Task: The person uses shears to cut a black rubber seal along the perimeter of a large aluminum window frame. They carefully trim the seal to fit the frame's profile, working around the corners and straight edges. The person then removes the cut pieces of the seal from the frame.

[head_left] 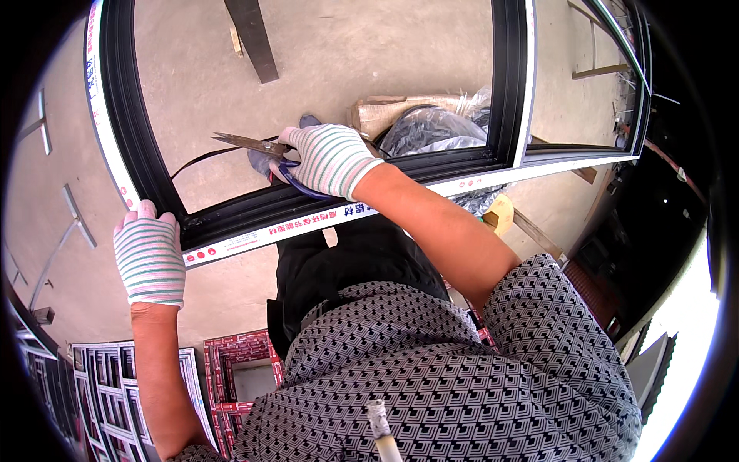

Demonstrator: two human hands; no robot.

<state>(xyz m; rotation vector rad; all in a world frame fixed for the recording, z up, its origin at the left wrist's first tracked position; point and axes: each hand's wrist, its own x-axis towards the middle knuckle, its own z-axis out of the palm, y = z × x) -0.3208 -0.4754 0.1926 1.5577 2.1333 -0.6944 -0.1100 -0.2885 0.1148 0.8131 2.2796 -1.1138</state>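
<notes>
A black window frame (pixel 162 154) with white printed film along its outer edges lies in front of me. My left hand (pixel 150 258), in a white glove with green stripes, has its fingers hooked over the frame's near left corner. My right hand (pixel 331 162), gloved alike, holds scissors (pixel 250 143) with dark blue handles above the near rail. Their blades point left and look slightly parted. A thin black strip (pixel 202 159) curves from the frame's left corner toward the blades. Whether the blades touch the strip I cannot tell.
Beyond the near rail, clear plastic wrapping (pixel 435 131) and brown cardboard (pixel 377 112) lie on the floor. Dark metal legs (pixel 252 38) show through the frame. White-edged frames (pixel 115 385) and red-patterned frames (pixel 231 350) stand behind on the left. A cigarette (pixel 382 431) juts up at the bottom.
</notes>
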